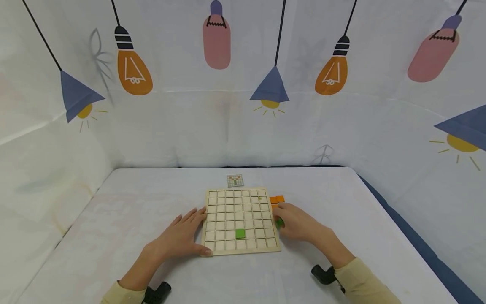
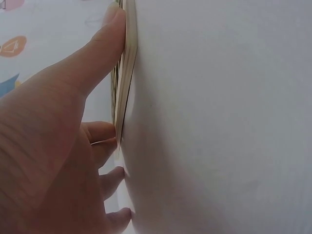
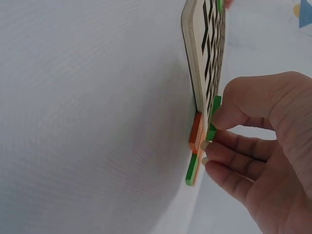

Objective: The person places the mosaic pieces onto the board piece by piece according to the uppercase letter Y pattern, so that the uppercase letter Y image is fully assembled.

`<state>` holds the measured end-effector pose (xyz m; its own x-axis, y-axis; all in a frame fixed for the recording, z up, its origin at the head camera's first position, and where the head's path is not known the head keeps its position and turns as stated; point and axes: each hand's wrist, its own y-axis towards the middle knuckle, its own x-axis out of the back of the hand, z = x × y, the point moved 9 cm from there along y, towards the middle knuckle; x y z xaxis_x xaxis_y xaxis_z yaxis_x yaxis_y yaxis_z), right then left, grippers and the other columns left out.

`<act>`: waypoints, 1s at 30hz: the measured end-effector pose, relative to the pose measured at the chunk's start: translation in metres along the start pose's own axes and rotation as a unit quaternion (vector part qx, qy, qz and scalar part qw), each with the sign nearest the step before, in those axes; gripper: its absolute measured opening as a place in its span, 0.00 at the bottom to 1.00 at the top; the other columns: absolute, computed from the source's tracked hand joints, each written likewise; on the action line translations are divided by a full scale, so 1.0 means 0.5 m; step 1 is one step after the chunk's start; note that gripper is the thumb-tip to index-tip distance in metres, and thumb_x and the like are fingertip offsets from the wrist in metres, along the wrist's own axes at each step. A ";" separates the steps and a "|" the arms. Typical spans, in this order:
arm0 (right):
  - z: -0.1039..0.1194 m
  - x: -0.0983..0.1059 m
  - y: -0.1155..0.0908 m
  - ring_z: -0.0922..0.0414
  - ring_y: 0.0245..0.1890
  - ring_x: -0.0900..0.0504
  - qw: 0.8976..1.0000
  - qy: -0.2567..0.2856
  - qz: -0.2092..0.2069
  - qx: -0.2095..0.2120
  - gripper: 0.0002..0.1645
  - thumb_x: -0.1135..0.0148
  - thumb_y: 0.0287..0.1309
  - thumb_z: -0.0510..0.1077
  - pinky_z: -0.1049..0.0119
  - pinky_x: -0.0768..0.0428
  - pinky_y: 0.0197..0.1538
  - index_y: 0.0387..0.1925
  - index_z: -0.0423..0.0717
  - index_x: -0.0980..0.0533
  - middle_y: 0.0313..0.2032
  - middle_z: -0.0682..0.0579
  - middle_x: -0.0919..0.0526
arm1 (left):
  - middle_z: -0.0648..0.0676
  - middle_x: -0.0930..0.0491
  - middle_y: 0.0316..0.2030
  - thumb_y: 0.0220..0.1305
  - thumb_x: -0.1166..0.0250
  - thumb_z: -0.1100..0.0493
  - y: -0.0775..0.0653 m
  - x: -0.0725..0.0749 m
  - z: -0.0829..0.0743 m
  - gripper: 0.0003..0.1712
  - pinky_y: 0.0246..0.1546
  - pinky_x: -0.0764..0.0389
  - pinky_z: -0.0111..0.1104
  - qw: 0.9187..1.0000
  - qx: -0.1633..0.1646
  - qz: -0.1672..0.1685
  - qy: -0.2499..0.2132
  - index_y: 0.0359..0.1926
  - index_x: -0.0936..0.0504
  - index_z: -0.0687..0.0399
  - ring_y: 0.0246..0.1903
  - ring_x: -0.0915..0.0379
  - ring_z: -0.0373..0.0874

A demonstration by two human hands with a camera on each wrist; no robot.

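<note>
A square wooden grid board (image 1: 222, 253) lies on the table, with one green tile (image 1: 240, 233) in a cell toward its near side. My left hand (image 1: 178, 238) is spread along the board's left side, thumb on the near left corner and fingertips at the edge. At the right edge my right hand (image 1: 298, 223) pinches a green tile (image 3: 214, 117) between thumb and fingers, close over the board's side in the right wrist view. Below those fingers lie an orange tile (image 3: 196, 131) and another green tile (image 3: 191, 170).
Orange tiles (image 1: 277, 199) lie against the board's right edge, just beyond my right hand. A small card (image 1: 235, 180) with a coloured grid pattern lies behind the board. The white table (image 1: 152, 190) meets a lamp-patterned cloth (image 1: 235, 131) at the back.
</note>
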<state>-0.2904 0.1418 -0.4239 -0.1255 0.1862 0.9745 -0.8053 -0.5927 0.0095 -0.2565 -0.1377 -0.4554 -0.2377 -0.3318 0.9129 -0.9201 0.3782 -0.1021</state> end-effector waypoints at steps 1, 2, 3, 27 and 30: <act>0.001 0.000 0.001 0.62 0.32 0.33 1.000 0.000 -0.002 0.002 0.15 0.35 0.43 0.31 0.70 0.32 0.36 0.33 0.52 0.23 0.32 0.59 0.29 | 0.50 0.49 0.79 0.41 0.30 0.22 0.000 0.000 0.000 0.68 0.72 0.50 0.64 1.000 0.000 0.000 0.000 0.76 0.43 0.52 0.78 0.56 0.55; 0.002 0.000 0.002 0.62 0.32 0.33 1.000 0.000 -0.004 0.004 0.15 0.35 0.43 0.31 0.70 0.31 0.36 0.32 0.52 0.24 0.32 0.59 0.29 | 0.50 0.49 0.79 0.41 0.30 0.22 0.000 0.001 -0.001 0.68 0.72 0.50 0.64 1.000 0.000 0.000 -0.001 0.76 0.43 0.52 0.78 0.56 0.55; 0.003 0.000 0.003 0.62 0.33 0.33 1.000 0.000 -0.006 0.005 0.15 0.34 0.44 0.31 0.70 0.31 0.37 0.32 0.52 0.24 0.32 0.59 0.28 | 0.50 0.49 0.79 0.41 0.29 0.23 0.000 0.001 -0.001 0.68 0.72 0.50 0.64 1.000 0.001 0.001 -0.001 0.76 0.43 0.52 0.78 0.56 0.55; 0.044 -0.007 0.045 0.63 0.32 0.33 1.000 0.013 -0.018 0.017 0.15 0.39 0.47 0.32 0.72 0.31 0.35 0.34 0.53 0.24 0.33 0.60 0.29 | 0.50 0.49 0.79 0.41 0.30 0.22 0.002 -0.002 0.001 0.69 0.72 0.49 0.63 1.000 0.001 -0.001 0.007 0.77 0.44 0.52 0.78 0.55 0.55; 0.049 -0.009 0.050 0.63 0.31 0.33 1.000 0.018 -0.014 0.015 0.14 0.40 0.46 0.32 0.72 0.31 0.34 0.34 0.53 0.24 0.33 0.60 0.29 | 0.50 0.49 0.79 0.41 0.30 0.22 0.001 -0.001 0.000 0.69 0.72 0.49 0.63 1.000 0.000 0.000 0.005 0.77 0.44 0.52 0.78 0.55 0.56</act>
<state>-0.2957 0.1071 -0.4223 -0.1252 0.2311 0.9648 -0.7913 -0.6099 0.0434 -0.2566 -0.1374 -0.4558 -0.2342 -0.3239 0.9166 -0.9204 0.3776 -0.1017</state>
